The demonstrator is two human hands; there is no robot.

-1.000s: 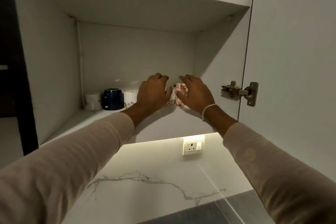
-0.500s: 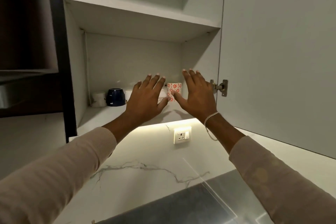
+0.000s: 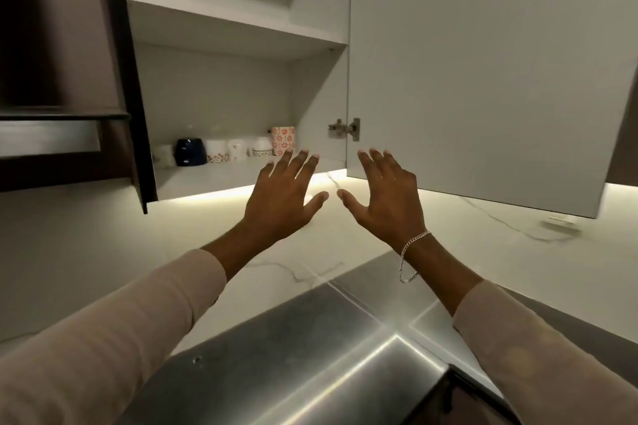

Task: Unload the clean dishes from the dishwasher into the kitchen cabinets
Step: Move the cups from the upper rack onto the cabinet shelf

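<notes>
L hand [image 3: 280, 198]: fingers spread, empty, below cabinet shelf [image 3: 221, 179].
R hand [image 3: 386, 200]: same, empty.
Floral cup [image 3: 283, 140]: shelf, far right of row.

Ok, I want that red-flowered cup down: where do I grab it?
Probably its upper wall, from the front: the flowered cup stands upright, taller than the white cup close on its left, with the cabinet side near its right.

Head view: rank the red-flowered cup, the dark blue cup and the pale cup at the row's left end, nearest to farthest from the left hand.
1. The red-flowered cup, at the right end of the row, just beyond the left hand.
2. The dark blue cup, toward the row's left.
3. The pale cup, at the far left end.
</notes>
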